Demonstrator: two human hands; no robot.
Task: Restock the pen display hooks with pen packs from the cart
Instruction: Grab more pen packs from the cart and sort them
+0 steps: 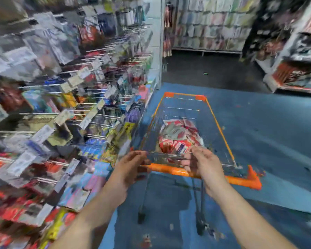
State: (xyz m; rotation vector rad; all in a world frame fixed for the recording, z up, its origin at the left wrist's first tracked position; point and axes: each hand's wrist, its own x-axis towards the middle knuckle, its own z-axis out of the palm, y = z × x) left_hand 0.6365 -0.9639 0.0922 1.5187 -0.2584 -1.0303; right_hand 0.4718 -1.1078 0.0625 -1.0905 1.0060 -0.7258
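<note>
Both hands are up at the near end of the cart [221,130], low and centre in the frame. The left hand [131,168] sits at the orange handle [171,170], fingers bent toward the wire rim; the picture smears here, so whether it grips the bar or only rests by it, I cannot tell. The right hand [202,163] reaches over the same bar with fingers loosely curled toward the basket, and I cannot tell if it has anything pinched either.

The pen packs [179,137] lie in a heap inside the basket, just beyond the right fingertips, red and white with a glossy look. My read: these are light, flat blister or bag packs, thin card and plastic, a bit slippery against one another and prone to sliding off the pile if grabbed from the middle. They bend easily, so squeezing the body risks creasing. Best hold looks like a pinch at the top edge of a pack, where the hang hole would be, leaving that hole free to thread onto a peg.

The display hooks [104,97] fill the left half of the frame, long metal prongs with price tags [83,72] at their tips, many already loaded. The blue floor [258,141] runs off to the right, with more shelves [294,69] at upper right.
</note>
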